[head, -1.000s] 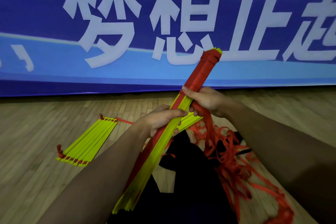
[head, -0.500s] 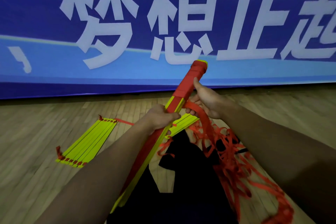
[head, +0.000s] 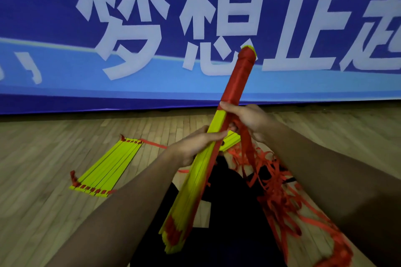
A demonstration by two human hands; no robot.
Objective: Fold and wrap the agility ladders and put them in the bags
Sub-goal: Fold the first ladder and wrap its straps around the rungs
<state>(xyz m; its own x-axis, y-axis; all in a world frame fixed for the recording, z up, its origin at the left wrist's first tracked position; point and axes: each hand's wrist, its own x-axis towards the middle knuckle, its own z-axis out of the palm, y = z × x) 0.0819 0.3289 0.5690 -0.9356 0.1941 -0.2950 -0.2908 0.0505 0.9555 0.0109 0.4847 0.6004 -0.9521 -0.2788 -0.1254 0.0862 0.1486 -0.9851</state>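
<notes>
A bundle of yellow ladder rungs [head: 195, 182] slants from low centre up to the right; its upper part is bound in red strap [head: 237, 80]. My left hand [head: 195, 145] grips the bundle at its middle. My right hand [head: 247, 119] holds it just below the red wrapping and pinches the strap that hangs down from there. Loose red strap [head: 280, 197] lies tangled on the floor at the right. A second folded stack of yellow rungs [head: 108, 167] lies flat on the floor at the left. A black bag [head: 230, 219] lies under the bundle.
The wooden floor [head: 43, 212] runs left and right. A blue banner with large white characters [head: 152, 28] stands upright across the back. A thin red strap [head: 154, 144] trails from the floor stack toward the hands.
The bundle dipped lower half a second ago and is raised again, its wrapped tip higher. My right hand moved round the bundle with the strap. The left hand kept its grip.
</notes>
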